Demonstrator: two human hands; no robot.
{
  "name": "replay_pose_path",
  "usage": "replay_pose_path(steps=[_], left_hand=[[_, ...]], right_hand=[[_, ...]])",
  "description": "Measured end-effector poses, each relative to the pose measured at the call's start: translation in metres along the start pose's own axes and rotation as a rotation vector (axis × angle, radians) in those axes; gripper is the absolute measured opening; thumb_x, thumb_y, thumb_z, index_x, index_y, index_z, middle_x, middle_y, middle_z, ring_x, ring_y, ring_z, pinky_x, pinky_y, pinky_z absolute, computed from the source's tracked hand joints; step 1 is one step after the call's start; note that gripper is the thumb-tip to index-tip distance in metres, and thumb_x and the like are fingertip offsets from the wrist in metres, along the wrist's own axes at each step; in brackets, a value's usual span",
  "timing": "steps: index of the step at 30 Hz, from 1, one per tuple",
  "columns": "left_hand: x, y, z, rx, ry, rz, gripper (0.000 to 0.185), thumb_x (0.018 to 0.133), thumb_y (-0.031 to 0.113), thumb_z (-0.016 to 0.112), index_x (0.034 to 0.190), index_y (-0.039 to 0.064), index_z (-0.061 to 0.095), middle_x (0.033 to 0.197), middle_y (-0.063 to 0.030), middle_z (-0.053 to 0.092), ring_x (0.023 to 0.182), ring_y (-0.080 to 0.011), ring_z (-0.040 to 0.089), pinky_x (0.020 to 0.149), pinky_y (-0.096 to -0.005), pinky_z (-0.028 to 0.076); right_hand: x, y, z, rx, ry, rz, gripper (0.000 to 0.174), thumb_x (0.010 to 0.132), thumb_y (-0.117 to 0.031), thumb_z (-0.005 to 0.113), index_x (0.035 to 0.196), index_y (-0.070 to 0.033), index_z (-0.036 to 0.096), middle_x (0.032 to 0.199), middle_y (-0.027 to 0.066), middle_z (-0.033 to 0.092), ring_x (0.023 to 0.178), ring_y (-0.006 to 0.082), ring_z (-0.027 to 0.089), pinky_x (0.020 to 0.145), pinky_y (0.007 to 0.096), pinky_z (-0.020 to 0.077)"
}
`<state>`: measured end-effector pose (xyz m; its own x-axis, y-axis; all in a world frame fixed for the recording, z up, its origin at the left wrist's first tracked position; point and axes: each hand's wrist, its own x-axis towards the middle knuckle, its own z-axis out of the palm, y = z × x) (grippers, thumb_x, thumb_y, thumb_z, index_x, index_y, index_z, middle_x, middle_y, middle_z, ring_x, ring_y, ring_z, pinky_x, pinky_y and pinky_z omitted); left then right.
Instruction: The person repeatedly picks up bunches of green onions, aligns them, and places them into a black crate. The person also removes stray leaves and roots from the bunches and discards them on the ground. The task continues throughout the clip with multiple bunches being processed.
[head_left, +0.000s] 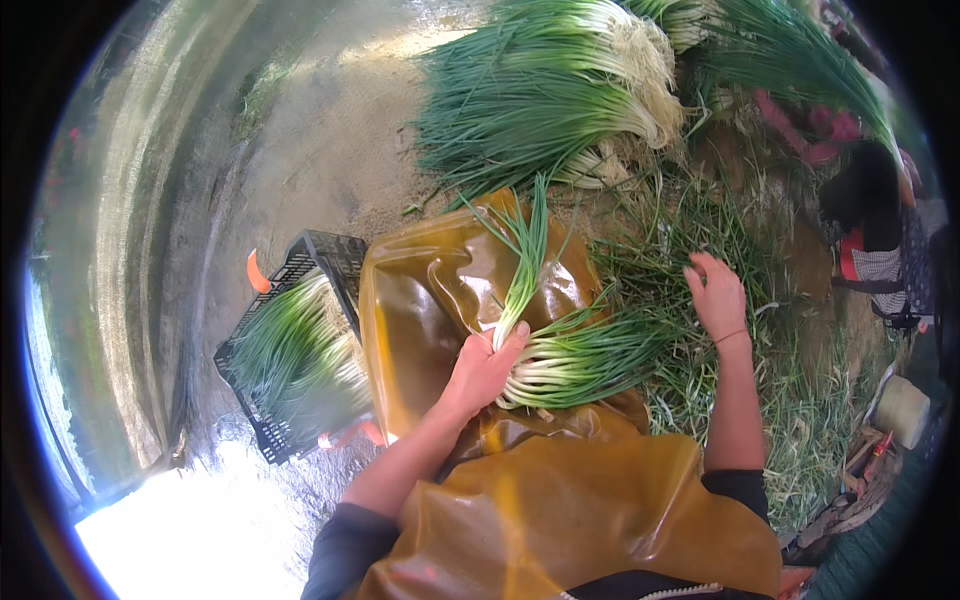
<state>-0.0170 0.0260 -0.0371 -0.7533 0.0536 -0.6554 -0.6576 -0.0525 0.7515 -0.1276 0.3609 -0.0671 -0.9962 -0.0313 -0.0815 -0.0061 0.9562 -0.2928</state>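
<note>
My left hand (487, 366) grips a few green onions (525, 281) by their white ends, with the leaves pointing up and away. Just right of it, a larger bunch of green onions (585, 356) lies across my lap on a brown waterproof apron (450, 262), white ends towards the left. My right hand (716, 292) is raised over a litter of loose green leaves (675, 240) on the right. Its fingers are slightly apart, and nothing shows in them.
On my left, a black plastic crate (289, 262) holds green onions (300, 352). A large pile of rooted green onions (547, 97) lies ahead on the soil. At the right are another person (874, 202) and a roll of pale twine (902, 411). Trimmings cover the ground there.
</note>
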Motion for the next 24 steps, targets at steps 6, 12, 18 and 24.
replay_pose_path(steps=[6,12,18,24], left_hand=[[-0.003,0.003,0.005,0.266,0.041,0.113,0.037,0.102,0.031,0.056,0.085,-0.001,0.060,0.067,0.0011,0.053,0.067,-0.0074,0.045,0.061,-0.0299,0.045],[-0.014,0.003,-0.002,0.225,0.038,0.047,0.035,0.101,0.032,0.060,0.085,0.002,0.061,0.069,0.0077,0.051,0.064,-0.0029,0.041,0.056,-0.0241,0.038],[-0.014,0.002,-0.009,0.329,0.026,0.082,0.038,0.100,0.034,0.060,0.087,-0.001,0.060,0.064,0.0024,0.048,0.063,-0.0078,0.041,0.057,-0.0302,0.041],[-0.005,0.002,-0.007,0.321,-0.020,0.027,0.037,0.101,0.033,0.059,0.085,0.000,0.060,0.064,0.0036,0.050,0.062,-0.0065,0.041,0.056,-0.0287,0.040]], right_hand=[[-0.018,-0.148,-0.002,0.660,-0.143,-0.518,0.022,0.085,-0.025,0.074,0.101,-0.011,0.070,0.091,0.0084,0.060,0.083,0.0237,0.064,0.071,0.0350,0.0522],[-0.008,-0.134,0.049,0.308,0.079,-0.796,0.005,0.084,-0.018,0.067,0.082,-0.016,0.063,0.085,0.0027,0.053,0.082,0.0224,0.061,0.067,0.0345,0.0522],[0.035,0.090,0.042,-0.472,-0.354,0.636,0.033,0.099,-0.015,0.047,0.129,-0.008,0.056,0.129,0.0259,0.058,0.103,0.0400,0.068,0.079,0.0502,0.0575],[-0.011,0.091,0.016,-0.001,0.022,0.175,0.027,0.094,-0.012,0.060,0.120,-0.008,0.064,0.118,0.0158,0.067,0.093,0.0313,0.070,0.080,0.0410,0.0558]])
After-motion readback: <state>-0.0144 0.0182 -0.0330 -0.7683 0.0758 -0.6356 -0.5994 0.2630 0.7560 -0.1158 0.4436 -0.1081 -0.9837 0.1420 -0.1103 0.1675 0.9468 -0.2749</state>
